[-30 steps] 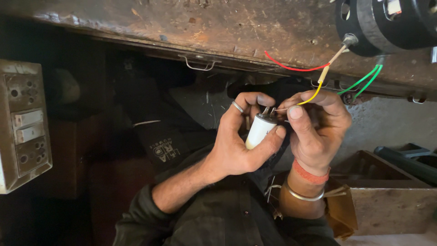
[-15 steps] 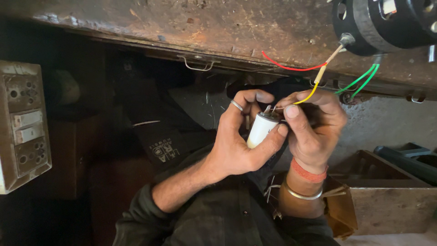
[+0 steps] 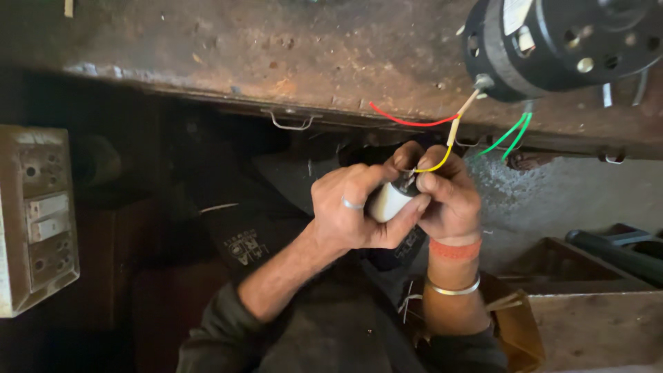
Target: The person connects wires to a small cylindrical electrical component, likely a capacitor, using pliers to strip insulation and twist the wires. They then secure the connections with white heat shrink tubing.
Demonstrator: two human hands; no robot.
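— What changed in the last second?

— Not much, but something. My left hand (image 3: pixel 352 211) has turned a little over the white cylinder (image 3: pixel 388 202) (a capacitor, I think), so I now see more of its back and the ring, and less of the white body. My right hand (image 3: pixel 449 197) came closer to it; the two hands are now pressed together around the top end of the cylinder. The motor (image 3: pixel 559 41) also sits bigger and higher in my view, because my head moved.

— What does this mean for the work?

— I judge that I am busy at the terminals: the yellow wire (image 3: pixel 449 141) ends right between my fingers, at the top of the cylinder. If it is already joined there, I cannot tell; my fingers hide the place.

— Where is the cylinder exactly?

— In the air below the edge of the table (image 3: pixel 276 55), in front of my body. The left hand is wrapped around it, the right fingertips pinch at its top.

— Now count, from left to right.

— One switch board (image 3: pixel 34 214) on the left wall. One white cylinder. One red wire (image 3: pixel 404 121), one yellow wire, two green wires (image 3: pixel 507 137). One black motor. At the right, one wooden box (image 3: pixel 587 304).
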